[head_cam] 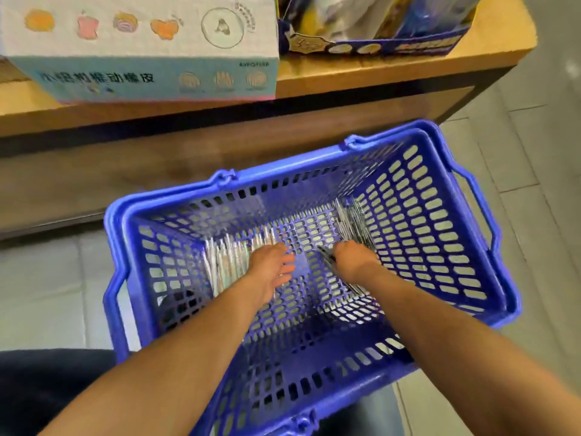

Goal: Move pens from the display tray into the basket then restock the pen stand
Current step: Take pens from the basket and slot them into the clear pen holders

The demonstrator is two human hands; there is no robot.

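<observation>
Reaching into the perforated plastic basket (440, 215), right hand (352, 262) grips slim dark pens (327, 258), left hand (270, 272) relaxed.

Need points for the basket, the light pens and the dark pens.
basket (352, 145): head view, far rim.
light pens (226, 256): head view, middle of the pile, left of the left hand.
dark pens (352, 221): head view, pile's far end.
</observation>
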